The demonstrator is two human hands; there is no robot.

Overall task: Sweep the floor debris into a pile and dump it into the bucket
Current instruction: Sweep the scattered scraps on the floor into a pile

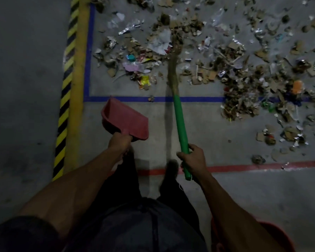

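Observation:
My left hand (119,140) grips the handle of a red dustpan (125,120), held above the floor with its mouth pointing away from me. My right hand (193,159) is closed around the green handle of a broom (179,122). The straw bristles (175,57) reach forward into the debris (216,57), a wide scatter of cardboard scraps, paper, foil and wrappers on the grey floor beyond the blue line. A denser heap (242,100) lies at the right across that line. A red bucket (273,231) shows partly behind my right forearm at the bottom right.
A blue tape line (198,99) frames the debris area. A red tape line (253,167) crosses near my feet (171,166). A yellow strip with black-and-yellow hazard striping (67,88) runs along the left. Bare grey concrete lies left of it.

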